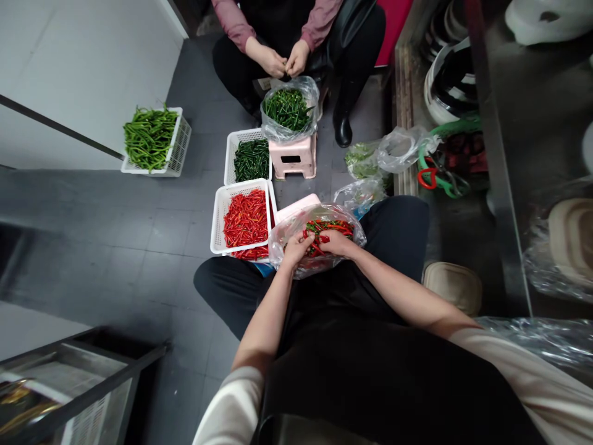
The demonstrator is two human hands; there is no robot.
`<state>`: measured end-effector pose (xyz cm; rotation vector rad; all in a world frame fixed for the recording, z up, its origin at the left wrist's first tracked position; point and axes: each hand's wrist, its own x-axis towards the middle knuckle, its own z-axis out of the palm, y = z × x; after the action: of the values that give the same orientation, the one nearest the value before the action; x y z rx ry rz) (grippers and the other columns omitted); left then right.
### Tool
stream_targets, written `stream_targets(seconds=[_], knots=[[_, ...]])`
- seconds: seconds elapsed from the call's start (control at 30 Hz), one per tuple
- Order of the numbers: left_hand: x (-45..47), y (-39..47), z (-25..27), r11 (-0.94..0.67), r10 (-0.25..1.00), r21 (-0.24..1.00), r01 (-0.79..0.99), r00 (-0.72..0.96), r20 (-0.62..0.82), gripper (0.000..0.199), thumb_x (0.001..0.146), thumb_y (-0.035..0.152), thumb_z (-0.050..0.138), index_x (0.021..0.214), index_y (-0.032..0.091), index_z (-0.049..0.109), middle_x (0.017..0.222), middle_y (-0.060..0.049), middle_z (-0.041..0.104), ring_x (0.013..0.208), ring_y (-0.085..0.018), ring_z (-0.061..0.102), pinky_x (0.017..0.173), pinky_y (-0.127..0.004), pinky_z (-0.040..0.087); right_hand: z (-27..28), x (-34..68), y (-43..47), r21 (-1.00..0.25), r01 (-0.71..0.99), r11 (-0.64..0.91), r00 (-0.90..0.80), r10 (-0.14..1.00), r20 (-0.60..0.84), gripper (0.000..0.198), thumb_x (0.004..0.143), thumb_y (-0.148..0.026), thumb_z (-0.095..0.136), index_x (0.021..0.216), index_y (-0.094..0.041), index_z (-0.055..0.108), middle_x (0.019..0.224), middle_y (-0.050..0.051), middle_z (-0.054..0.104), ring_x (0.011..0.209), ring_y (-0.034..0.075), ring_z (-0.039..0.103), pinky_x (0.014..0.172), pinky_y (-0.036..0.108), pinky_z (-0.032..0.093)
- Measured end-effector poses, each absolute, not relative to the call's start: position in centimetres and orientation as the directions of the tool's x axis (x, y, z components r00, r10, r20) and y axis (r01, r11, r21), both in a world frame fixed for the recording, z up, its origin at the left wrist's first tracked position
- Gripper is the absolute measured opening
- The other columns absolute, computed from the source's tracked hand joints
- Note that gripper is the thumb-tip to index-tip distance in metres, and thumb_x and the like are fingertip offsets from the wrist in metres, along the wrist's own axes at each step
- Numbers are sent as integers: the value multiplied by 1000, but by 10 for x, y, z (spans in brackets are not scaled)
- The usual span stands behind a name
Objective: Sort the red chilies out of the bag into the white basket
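A clear plastic bag [279,238] sits open between my knees, with red chili peppers [340,227] and green stems inside. Over its mouth, my left hand [297,248] pinches a red chili. My right hand [339,243], close beside it, has its fingers closed on red chilies too. The fingertips nearly meet, so exactly how many chilies each one grips is hard to see. Left of the bag stands a white basket [217,219] of red chilies. Its lower edge rests over more red chilies in a container underneath.
Opposite, a person's hands [283,62] work above a bag of green chilies [288,110] on a pink stool [296,162]. White baskets hold dark green chilies [252,161] and long green peppers [149,139]. Red-handled scissors [428,178] and a metal shelf [503,185] are at right.
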<state>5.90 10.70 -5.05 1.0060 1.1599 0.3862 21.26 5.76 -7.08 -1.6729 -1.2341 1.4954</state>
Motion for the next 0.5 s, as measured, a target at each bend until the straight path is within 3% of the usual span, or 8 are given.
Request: stream_targets(seconds=[0.13, 0.23, 0.37, 0.5], knots=[[60, 105, -51, 535, 721, 805, 257, 358, -593, 30, 69, 38, 72, 75, 14, 55, 46, 8, 41, 40, -4, 35, 43, -18, 24, -70, 215, 58, -862, 455, -224, -55, 959, -278, 12, 63, -18, 55, 56, -18, 45, 52, -5, 46, 51, 9, 38, 51, 23, 26], [59, 104, -54, 571, 685, 783, 247, 384, -620, 34, 68, 43, 72, 72, 15, 54, 45, 8, 40, 39, -4, 33, 42, -18, 21, -65, 215, 57, -830, 538, -144, -126, 960, -249, 9, 65, -18, 54, 59, -18, 48, 53, -4, 48, 53, 9, 41, 53, 23, 27], [56, 105, -56, 592, 650, 775, 221, 437, -621, 37, 63, 44, 74, 71, 14, 55, 47, 8, 42, 41, -3, 33, 43, -17, 22, -63, 212, 56, -873, 380, -307, -112, 921, -373, 10, 67, -24, 58, 71, -18, 51, 58, -4, 54, 51, 10, 44, 50, 21, 29], [56, 102, -59, 466, 754, 849, 248, 391, -528, 27, 68, 38, 71, 71, 15, 57, 53, 6, 50, 47, -5, 41, 50, -18, 32, -62, 211, 56, -832, 183, -523, -138, 824, -549, 26, 78, -42, 51, 67, -19, 48, 50, -5, 48, 37, 7, 33, 38, 20, 22]])
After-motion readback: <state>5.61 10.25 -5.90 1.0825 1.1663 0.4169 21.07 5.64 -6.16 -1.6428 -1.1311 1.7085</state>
